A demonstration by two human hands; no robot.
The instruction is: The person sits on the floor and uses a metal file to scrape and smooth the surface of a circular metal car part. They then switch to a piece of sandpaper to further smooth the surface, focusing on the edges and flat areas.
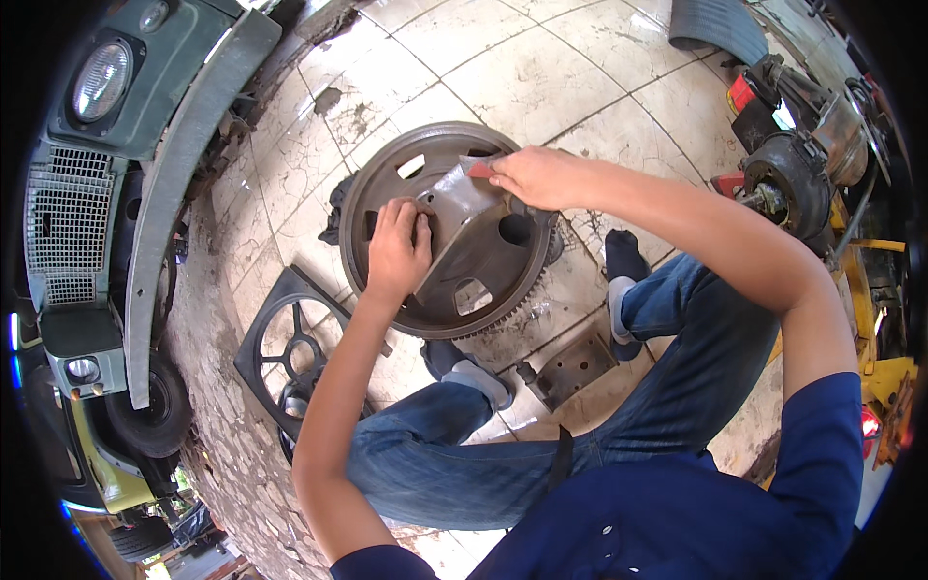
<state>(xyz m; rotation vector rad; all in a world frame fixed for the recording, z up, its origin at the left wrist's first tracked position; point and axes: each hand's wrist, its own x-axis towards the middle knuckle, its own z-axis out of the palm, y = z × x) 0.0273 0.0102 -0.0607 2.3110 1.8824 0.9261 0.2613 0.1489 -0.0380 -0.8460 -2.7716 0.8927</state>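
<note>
A large round grey metal wheel [382, 285] lies on the floor before me, with cut-outs in its face. Across it rests a flat metal plate [469, 193] with a straight edge and a shiny patch. My left hand [398, 246] bears on the plate's left part, fingers bent over it. In my right hand [536, 178], at the plate's far right end, is a small red folded sheet [478, 170] that looks like sandpaper, pinched between the fingers. Gear teeth [503, 321] show beneath the wheel's near edge.
A black frame with a spoked ring [290, 338] lies left of the wheel. Between my feet is a rectangular metal block [577, 372]. A vehicle front with a long metal bumper [159, 208] stands at left; machine parts [797, 179] and a curved grey panel [715, 29] are at right.
</note>
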